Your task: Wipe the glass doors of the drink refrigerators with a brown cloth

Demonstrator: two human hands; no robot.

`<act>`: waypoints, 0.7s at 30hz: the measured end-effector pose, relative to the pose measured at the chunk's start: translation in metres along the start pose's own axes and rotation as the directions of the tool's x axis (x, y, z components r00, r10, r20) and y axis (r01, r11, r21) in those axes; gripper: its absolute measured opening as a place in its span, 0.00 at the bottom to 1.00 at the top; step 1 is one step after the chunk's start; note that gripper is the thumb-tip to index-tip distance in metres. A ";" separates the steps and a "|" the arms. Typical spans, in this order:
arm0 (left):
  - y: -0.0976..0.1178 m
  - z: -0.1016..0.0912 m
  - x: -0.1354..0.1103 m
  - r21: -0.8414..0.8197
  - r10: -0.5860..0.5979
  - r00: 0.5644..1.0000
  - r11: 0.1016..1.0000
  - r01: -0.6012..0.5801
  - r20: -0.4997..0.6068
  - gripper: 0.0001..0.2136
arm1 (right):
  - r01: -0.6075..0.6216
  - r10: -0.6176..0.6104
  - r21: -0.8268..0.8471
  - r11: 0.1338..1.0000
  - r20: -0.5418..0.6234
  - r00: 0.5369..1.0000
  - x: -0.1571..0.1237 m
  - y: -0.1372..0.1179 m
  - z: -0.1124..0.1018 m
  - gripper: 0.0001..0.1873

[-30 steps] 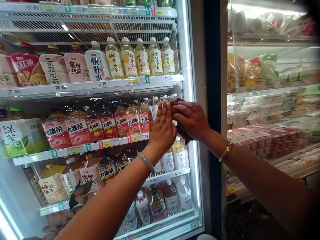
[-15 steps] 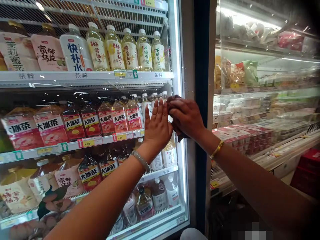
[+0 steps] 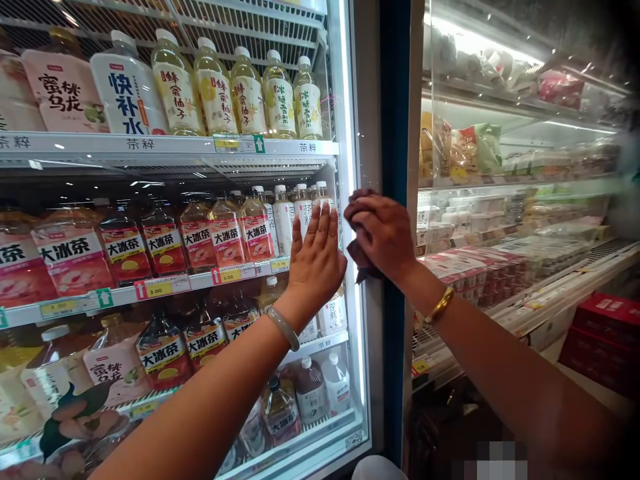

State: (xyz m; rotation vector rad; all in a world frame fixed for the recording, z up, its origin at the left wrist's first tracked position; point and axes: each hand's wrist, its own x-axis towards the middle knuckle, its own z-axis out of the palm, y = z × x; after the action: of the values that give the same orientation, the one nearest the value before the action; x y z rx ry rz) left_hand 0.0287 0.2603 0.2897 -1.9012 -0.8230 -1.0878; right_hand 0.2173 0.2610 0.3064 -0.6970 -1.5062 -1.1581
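My left hand [image 3: 316, 257] lies flat with its fingers stretched upward, palm against the glass door [image 3: 320, 163] of a lit drinks fridge. To its right, my right hand [image 3: 387, 237] is closed around a dark brown cloth [image 3: 367, 261], pressed at the door's right edge by the metal frame [image 3: 369, 320]. A corner of the cloth hangs below the fingers. Behind the glass, small white-labelled bottles [image 3: 284, 213] are partly covered by my left hand. Red-labelled tea bottles [image 3: 257, 230] stand left of it on the same shelf.
Yellow-green bottles [image 3: 215, 87] fill the upper shelf, and more bottles [image 3: 313, 393] stand below. Right of a dark blue post [image 3: 395, 167] is an open chilled case with packs of cups [image 3: 480, 267]. Red boxes [image 3: 600, 340] are stacked at the far right.
The cloth in my right hand has shifted right, off the bottles and onto the door's edge, widening the gap to my left hand. The view has turned slightly right; my left hand stays flat.
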 end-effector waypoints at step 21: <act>0.013 0.007 -0.044 0.018 0.082 0.995 0.996 -0.083 0.053 0.38 | -0.020 0.020 -0.007 1.000 0.039 0.999 -0.077 -0.042 -0.010 0.09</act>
State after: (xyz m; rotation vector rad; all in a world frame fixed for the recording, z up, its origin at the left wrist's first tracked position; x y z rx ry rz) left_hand 0.0232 0.2529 0.2441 -1.9364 -0.7743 -0.9802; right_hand 0.2047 0.2480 0.2203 -0.7416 -1.5250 -1.1405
